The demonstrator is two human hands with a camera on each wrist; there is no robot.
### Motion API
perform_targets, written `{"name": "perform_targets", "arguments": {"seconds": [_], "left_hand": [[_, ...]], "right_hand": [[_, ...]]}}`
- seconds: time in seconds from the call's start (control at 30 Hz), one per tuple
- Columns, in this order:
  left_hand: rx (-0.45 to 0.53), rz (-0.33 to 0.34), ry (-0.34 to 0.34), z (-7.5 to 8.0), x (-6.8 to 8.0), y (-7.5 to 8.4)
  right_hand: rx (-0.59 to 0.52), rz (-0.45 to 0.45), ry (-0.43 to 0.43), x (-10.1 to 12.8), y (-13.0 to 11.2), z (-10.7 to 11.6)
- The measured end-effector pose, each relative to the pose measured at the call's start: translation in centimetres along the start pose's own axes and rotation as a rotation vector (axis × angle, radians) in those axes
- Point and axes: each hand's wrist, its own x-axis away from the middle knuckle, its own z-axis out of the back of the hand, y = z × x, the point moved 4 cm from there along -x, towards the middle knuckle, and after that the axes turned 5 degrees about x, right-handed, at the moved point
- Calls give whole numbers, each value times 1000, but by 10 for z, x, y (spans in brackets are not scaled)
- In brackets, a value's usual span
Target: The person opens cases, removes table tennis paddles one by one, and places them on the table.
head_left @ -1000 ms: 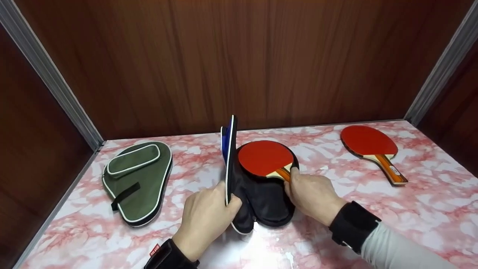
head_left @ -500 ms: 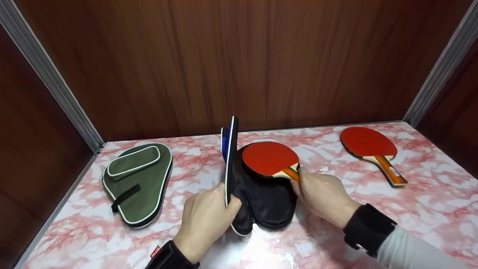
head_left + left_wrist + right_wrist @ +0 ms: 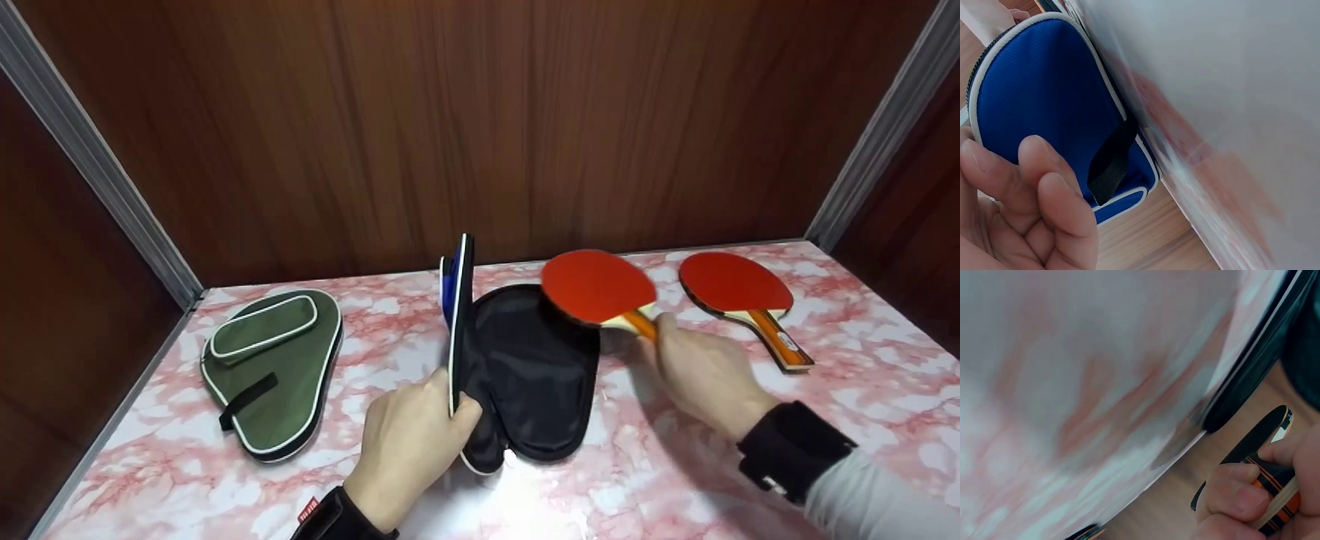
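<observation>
My left hand (image 3: 416, 431) grips the raised flap of a blue paddle case (image 3: 1044, 84), holding it upright by its edge. The case lies spread, its black lining (image 3: 536, 382) flat on the table to the right of the flap. In the head view my right hand (image 3: 709, 375) holds a red table tennis paddle (image 3: 596, 285) by its handle, red face up, above the lining's upper right edge. The right wrist view shows the fingers (image 3: 1235, 495) curled round the striped handle (image 3: 1278, 489). White piping and a black strap (image 3: 1112, 163) show on the case's outside.
A second red paddle (image 3: 735, 282) lies on the marbled table at the right, handle toward me. On the left is a green paddle case (image 3: 289, 382) with white piping. Brown wood panels (image 3: 495, 127) stand behind the table (image 3: 180, 480) and at both sides.
My right hand has lifted the paddle off the case's black lining and moved it to the right, uncovering most of the lining. The left hand still holds the flap upright.
</observation>
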Motion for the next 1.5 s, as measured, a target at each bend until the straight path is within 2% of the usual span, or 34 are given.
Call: {"name": "perform_targets", "arguments": {"seconds": [0.33,0.53,0.7,0.97,1.1,1.4,1.5], "left_hand": [[3,19,-17,0,-1,1],[-2,6,2,0,0,1],[-5,-2,7,0,0,1],[-2,-7,11,0,1,0],[-4,-7,14,0,1,-1],[-12,-22,29,0,1,0],[-13,-18,23,0,0,0]], "right_hand": [[49,-119,-5,2,54,1],[52,-185,50,6,80,1],[34,-253,-29,9,100,-2],[58,-305,-18,10,116,0],[44,-337,-88,9,123,-1],[20,-373,-125,11,136,0],[24,-403,-176,12,142,1]]}}
